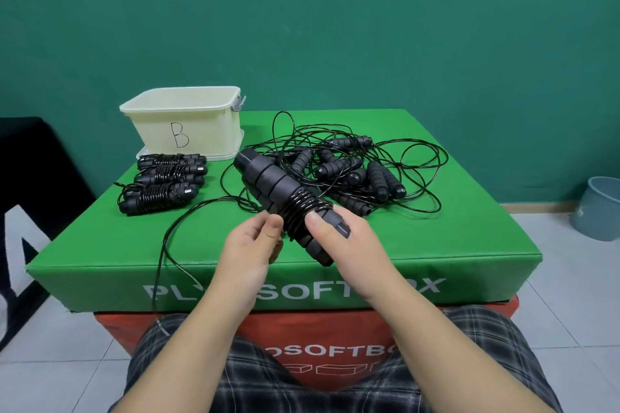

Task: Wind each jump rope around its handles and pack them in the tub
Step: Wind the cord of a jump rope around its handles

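My right hand (349,238) grips a pair of black jump-rope handles (268,178) held together above the green box, with several turns of black cord wound round their near part. My left hand (250,245) pinches the loose cord (188,211) right beside those turns; the cord trails off over the box's front-left edge. A cream tub (183,121) marked "B" stands at the back left on its lid. Three wound ropes (164,183) lie in front of the tub. A tangle of unwound ropes (349,168) lies at the back right.
The green soft box (100,245) sits on a red one (318,345) between my knees. A grey-blue bucket (597,208) stands on the tiled floor at the right. A black panel leans at the left.
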`<state>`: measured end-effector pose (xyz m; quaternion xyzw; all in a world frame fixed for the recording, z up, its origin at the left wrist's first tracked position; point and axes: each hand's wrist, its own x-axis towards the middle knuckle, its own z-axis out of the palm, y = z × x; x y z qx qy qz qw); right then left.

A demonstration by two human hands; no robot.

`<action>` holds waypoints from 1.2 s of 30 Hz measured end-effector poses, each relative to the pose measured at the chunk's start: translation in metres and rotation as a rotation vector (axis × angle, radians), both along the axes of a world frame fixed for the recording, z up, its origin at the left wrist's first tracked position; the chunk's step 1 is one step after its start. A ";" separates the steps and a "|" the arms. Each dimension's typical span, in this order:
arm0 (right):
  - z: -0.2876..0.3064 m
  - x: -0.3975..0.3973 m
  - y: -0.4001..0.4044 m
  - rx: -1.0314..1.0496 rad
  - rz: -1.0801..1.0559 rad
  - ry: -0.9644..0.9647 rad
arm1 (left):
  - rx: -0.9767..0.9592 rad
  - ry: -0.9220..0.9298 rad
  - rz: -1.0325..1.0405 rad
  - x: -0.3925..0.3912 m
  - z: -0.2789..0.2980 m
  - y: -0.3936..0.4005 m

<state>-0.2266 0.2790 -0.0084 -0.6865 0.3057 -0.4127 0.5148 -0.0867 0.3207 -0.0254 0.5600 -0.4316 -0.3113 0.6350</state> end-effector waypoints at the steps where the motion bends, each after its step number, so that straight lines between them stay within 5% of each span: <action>1: -0.001 0.001 0.000 -0.029 -0.029 0.022 | -0.016 -0.002 0.022 0.001 0.001 0.000; 7: -0.012 0.001 -0.010 -0.537 -0.258 0.090 | 0.037 -0.029 0.166 -0.001 0.009 0.001; 12: -0.009 -0.001 -0.009 -0.497 -0.185 0.217 | 0.074 -0.140 0.263 -0.001 0.011 0.003; 17: -0.013 0.003 -0.007 -0.542 -0.186 0.539 | 0.053 -0.266 0.241 -0.002 0.011 0.003; 28: -0.009 0.007 -0.007 -0.101 -0.237 0.189 | -0.137 -0.171 0.068 -0.008 0.015 0.004; 36: -0.006 0.004 -0.004 0.137 -0.088 -0.129 | -0.068 -0.030 0.042 -0.003 0.002 -0.008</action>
